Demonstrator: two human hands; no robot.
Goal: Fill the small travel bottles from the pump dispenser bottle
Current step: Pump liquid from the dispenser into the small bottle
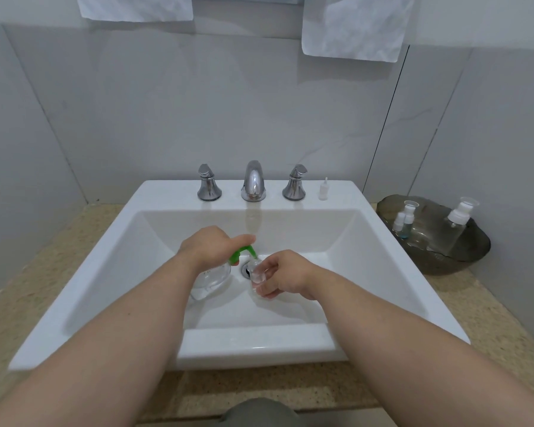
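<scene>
Two hands meet low in the middle of the frame, inside the white sink. The left hand grips the pump dispenser bottle by its neck, fingers curled over the green pump, whose nozzle points right and down. The right hand pinches a small travel bottle, clear and tilted, its mouth just under the nozzle and right beside the drain. Both bottles sit close to the basin floor, with sloping walls well apart on either side and open room behind them up to the faucet.

On the sink's back ledge, right of centre, a small white cap stands alone near the edge. At the right of the frame a dark bowl rests on the speckled counter, just beside the sink's rim, holding several more capped bottles.
</scene>
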